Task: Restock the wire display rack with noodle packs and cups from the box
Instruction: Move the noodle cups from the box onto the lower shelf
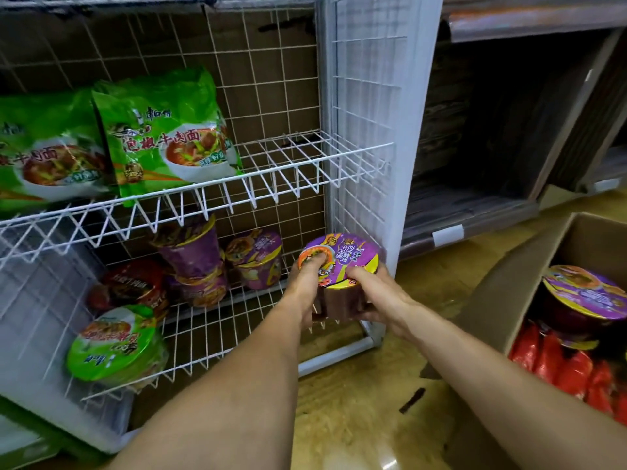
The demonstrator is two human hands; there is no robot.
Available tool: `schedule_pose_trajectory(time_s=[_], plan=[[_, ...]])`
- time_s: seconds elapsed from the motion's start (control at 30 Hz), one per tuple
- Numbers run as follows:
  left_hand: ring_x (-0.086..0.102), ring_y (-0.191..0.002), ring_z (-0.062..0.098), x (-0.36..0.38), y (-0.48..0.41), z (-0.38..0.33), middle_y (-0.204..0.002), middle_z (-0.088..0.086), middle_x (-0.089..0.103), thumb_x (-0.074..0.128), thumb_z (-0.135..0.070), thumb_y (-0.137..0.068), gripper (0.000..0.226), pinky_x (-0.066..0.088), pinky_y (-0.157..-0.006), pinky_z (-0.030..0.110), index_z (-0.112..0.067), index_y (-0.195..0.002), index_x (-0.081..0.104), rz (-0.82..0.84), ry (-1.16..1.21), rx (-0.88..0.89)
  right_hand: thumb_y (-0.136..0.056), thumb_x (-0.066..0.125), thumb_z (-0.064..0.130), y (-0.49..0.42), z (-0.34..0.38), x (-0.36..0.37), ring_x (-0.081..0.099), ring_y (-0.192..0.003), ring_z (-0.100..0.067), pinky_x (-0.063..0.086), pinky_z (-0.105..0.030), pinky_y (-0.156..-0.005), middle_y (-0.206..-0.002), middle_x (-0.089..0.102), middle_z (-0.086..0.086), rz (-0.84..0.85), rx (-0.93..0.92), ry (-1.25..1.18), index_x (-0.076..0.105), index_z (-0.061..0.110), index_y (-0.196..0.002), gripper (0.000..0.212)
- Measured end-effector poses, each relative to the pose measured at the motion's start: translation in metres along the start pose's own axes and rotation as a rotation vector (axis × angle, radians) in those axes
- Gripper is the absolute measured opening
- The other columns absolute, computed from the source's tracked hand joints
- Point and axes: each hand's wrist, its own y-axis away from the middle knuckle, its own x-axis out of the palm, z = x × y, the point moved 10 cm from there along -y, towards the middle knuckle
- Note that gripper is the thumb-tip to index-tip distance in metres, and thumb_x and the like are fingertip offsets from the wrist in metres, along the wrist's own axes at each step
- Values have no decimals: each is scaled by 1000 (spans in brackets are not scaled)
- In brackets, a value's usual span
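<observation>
Both my hands grip one purple noodle cup [346, 256] at the right front corner of the white wire rack's [359, 154] lower shelf. My left hand [305, 283] clasps its left side, fingers over the lid. My right hand [376, 296] wraps its right side. Further back on that shelf stand purple cups [193, 252], one of them [258, 256] nearer the middle; a red cup [132, 286] and a green cup [112, 340] lie to the left. Green noodle packs [163, 130] stand on the upper shelf. The cardboard box [502, 293] at right holds another purple cup [583, 296] and red packs [570, 368].
The right part of the upper shelf [291, 150] is bare wire. A dark wooden cabinet [509, 130] stands behind the box. A clear plastic bin [44, 300] sits at lower left. The glossy tan floor [366, 408] lies between rack and box.
</observation>
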Motion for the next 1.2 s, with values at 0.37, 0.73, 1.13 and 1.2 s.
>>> schedule_pose_trajectory(time_s=[0.37,0.73,1.13,1.2], plan=[[49,-135,33,-60,-29,-8,-154,7,45,46,-57,-100,60,42,-111,45,-29,-153,38,-370,-27,126,-97,62,39,-33,16,54,65,-106,-19,49,-36,-100,-117,70,4,-67,-155,56,51,27,-137,43],[48,-135,36,-113,-37,-47,-152,14,43,50,-59,-97,74,37,-109,39,-27,-156,19,-591,16,255,-83,74,44,-64,46,127,67,-109,-21,50,-43,-105,-118,70,2,19,-271,48,45,29,-140,65],[40,-139,41,-131,-50,-63,-154,20,37,60,-49,-94,78,34,-110,42,-23,-157,23,-587,72,255,-97,65,30,-60,69,156,40,-130,-5,26,-14,-102,-154,39,-2,85,-431,177,21,26,-159,77],[41,-138,40,-133,-48,-64,-153,19,38,60,-47,-95,75,35,-109,41,-24,-157,25,-600,102,254,-97,64,29,-62,71,160,43,-128,-9,28,-8,-97,-154,36,-5,67,-443,224,24,25,-158,74]])
